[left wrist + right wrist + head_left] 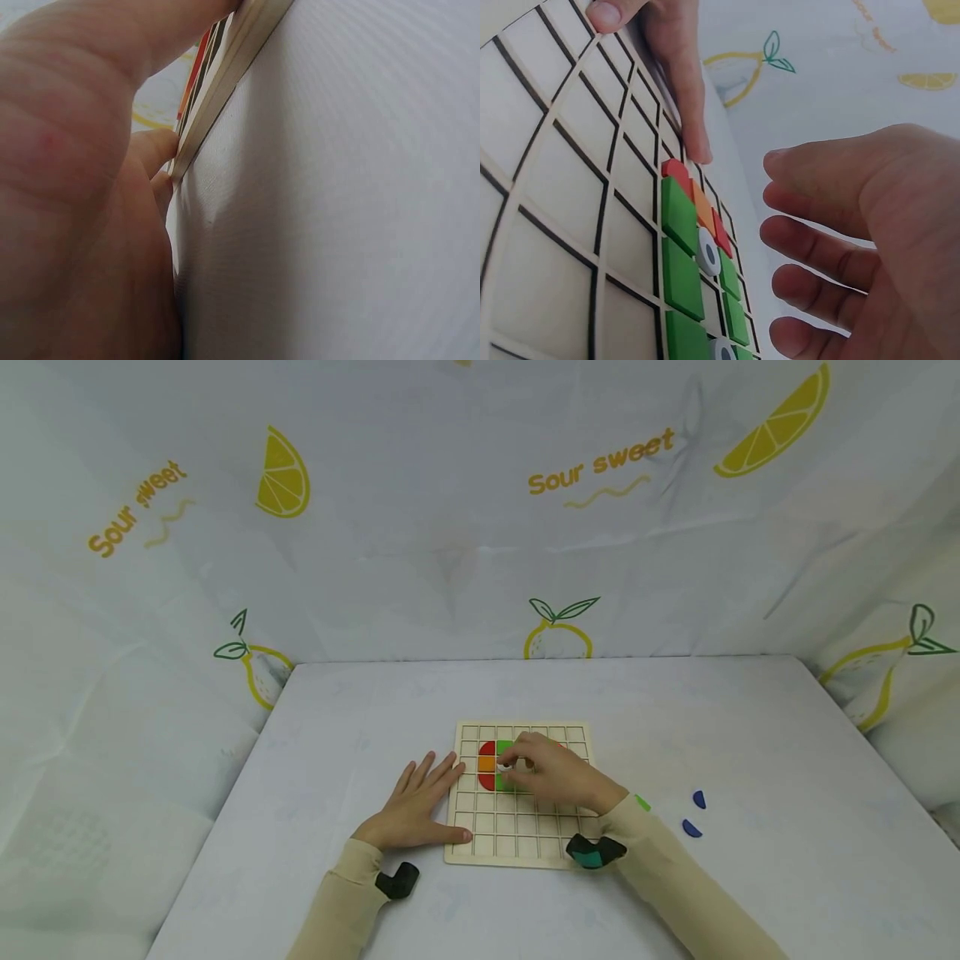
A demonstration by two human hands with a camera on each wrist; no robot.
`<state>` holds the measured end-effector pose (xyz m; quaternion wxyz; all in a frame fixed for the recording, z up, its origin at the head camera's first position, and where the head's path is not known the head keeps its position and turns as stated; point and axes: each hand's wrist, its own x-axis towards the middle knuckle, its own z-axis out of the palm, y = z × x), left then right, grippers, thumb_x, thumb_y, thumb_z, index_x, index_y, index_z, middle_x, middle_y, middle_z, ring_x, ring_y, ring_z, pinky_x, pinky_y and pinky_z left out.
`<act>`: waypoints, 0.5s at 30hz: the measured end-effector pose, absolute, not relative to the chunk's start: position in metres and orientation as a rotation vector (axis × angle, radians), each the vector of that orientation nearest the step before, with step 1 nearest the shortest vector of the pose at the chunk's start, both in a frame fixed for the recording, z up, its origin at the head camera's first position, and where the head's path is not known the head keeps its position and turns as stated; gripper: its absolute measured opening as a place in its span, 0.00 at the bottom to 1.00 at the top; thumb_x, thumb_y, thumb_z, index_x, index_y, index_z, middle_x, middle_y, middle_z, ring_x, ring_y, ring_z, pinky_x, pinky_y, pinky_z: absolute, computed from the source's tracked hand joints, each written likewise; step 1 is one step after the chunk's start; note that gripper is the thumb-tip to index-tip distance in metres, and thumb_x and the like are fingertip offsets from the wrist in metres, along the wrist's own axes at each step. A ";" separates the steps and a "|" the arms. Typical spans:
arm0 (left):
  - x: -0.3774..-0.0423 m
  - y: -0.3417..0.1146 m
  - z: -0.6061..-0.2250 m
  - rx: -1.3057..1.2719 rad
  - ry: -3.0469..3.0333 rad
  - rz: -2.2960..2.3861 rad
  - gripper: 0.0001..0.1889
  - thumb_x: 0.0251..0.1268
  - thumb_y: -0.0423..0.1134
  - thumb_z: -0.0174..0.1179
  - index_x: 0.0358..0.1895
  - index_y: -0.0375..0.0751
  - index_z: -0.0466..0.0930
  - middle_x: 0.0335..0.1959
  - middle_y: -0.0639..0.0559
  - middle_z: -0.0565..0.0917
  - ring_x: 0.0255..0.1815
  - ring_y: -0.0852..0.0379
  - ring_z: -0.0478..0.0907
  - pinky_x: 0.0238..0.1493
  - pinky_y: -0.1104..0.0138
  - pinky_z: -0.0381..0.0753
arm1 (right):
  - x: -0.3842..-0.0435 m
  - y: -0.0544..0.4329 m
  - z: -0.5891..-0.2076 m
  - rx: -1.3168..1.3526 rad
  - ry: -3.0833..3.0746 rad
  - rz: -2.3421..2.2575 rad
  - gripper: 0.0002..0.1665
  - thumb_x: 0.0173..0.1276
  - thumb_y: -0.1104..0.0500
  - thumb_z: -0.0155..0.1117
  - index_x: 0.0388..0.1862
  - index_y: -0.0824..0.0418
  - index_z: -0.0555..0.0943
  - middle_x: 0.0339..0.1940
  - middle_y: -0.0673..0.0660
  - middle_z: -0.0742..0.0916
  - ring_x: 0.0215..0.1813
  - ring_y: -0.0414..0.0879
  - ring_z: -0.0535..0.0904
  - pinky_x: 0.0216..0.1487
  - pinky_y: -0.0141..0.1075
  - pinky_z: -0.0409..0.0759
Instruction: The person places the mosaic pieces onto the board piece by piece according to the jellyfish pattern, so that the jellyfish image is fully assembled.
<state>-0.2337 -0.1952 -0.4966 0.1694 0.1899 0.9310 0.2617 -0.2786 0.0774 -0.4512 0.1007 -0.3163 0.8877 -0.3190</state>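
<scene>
A wooden grid board point(483, 823) lies on the table with coloured pieces in its cells. Spread fingers of my left hand point(412, 810) rest along the board's left edge, the thumb near its lower left corner. Over the middle of the board is my right hand point(558, 774), its loosely bent fingers above the pieces and holding nothing in the right wrist view. Close to its fingertips sits a white piece with a dark centre, like an eye point(709, 253). Around that are green squares point(681, 277), an orange square point(487, 763) and red rounded pieces point(487, 782). My right hand hides part of the pattern.
Two blue half-round pieces point(692, 828) lie on the table right of the board. A green piece point(642, 802) shows partly beside my right sleeve. White cloth point(420, 527) with lemon prints hangs behind and at the sides of the table.
</scene>
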 end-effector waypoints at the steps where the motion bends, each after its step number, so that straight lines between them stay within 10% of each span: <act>1: -0.234 -0.195 -0.497 0.537 2.644 0.744 0.56 0.54 0.68 0.67 0.83 0.56 0.47 0.86 0.59 0.42 0.87 0.51 0.27 0.84 0.48 0.24 | -0.279 0.079 -0.449 -0.955 2.618 -0.966 0.14 0.75 0.53 0.63 0.54 0.54 0.86 0.45 0.47 0.84 0.42 0.40 0.74 0.43 0.33 0.78; 15: -0.234 -0.193 -0.499 0.535 2.658 0.752 0.56 0.54 0.68 0.67 0.83 0.55 0.49 0.86 0.59 0.42 0.87 0.51 0.27 0.84 0.47 0.25 | -0.282 0.108 -0.423 -0.940 2.626 -1.034 0.14 0.76 0.55 0.61 0.55 0.59 0.84 0.48 0.48 0.85 0.46 0.41 0.77 0.48 0.35 0.83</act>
